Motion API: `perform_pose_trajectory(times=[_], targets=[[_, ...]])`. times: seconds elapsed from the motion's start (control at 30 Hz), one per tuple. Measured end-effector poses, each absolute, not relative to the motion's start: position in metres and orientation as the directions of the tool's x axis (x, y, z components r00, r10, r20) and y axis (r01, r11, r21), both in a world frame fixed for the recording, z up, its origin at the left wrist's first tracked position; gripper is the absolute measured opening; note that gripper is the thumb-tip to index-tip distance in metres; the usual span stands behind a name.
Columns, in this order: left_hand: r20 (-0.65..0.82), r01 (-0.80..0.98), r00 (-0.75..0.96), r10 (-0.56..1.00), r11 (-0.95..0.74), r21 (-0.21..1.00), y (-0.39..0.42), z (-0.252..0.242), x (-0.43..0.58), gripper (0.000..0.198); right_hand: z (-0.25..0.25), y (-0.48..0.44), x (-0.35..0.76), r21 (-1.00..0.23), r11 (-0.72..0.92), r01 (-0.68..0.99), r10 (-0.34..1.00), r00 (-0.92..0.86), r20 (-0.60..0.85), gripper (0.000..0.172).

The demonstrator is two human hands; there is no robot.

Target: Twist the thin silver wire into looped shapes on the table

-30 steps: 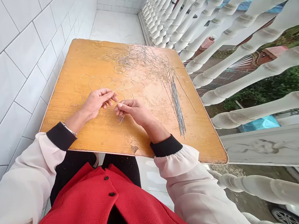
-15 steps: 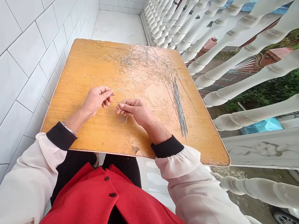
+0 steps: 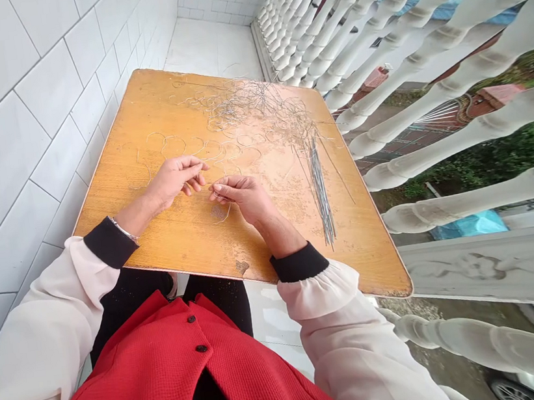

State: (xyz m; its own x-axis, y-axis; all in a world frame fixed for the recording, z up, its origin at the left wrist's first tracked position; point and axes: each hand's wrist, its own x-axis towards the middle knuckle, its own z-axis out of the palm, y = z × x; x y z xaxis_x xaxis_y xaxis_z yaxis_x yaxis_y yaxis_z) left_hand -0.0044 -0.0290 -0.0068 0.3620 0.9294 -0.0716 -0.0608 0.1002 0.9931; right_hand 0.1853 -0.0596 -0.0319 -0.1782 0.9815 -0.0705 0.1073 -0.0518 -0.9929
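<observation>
Above the wooden table [image 3: 193, 236], my left hand [image 3: 176, 180] pinches a thin wire between thumb and forefinger, its other fingers curled. My right hand [image 3: 242, 197] is close by on the right, its thumb and fingertips closed on thin wire too; a short curved piece [image 3: 224, 215] hangs below them. Whether both hands hold the same wire cannot be made out. Thin wire rings [image 3: 181, 145] lie just beyond my hands. A tangle of wires [image 3: 258, 99] covers the far part of the table. Right of my right hand lies a bundle of straight wires [image 3: 321, 193].
A white tiled wall [image 3: 54, 116] runs along the left side of the table. White balusters [image 3: 445, 206] line the right side, with greenery and part of a car beyond. My lap in black trousers is under the near table edge.
Both hands have shifted very slightly, my left fingertips a little to the right. The wire loop between and below the hands shows less, with a shorter curve under my right hand.
</observation>
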Motion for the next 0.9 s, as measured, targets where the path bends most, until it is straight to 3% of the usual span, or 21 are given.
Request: perform_pose_trajectory(times=[0.33,0.63,0.9], targets=[[0.032,0.311,0.326,0.945,-0.139,0.940,-0.013,-0.001,-0.024,0.015,-0.035,-0.057,0.194,-0.983,0.008,0.183,0.992,-0.122,-0.014,0.029],[0.010,0.107,0.310,0.951,-0.046,0.993,-0.018,-0.004,-0.019,0.006,-0.031,-0.061,0.186,-0.995,-0.094,0.045,0.985,-0.142,-0.099,0.034],[-0.032,0.222,0.289,0.957,-0.034,0.974,-0.019,0.001,-0.017,0.008,-0.036,-0.060,0.185,-0.997,-0.074,0.020,0.983,-0.169,-0.076,0.038]])
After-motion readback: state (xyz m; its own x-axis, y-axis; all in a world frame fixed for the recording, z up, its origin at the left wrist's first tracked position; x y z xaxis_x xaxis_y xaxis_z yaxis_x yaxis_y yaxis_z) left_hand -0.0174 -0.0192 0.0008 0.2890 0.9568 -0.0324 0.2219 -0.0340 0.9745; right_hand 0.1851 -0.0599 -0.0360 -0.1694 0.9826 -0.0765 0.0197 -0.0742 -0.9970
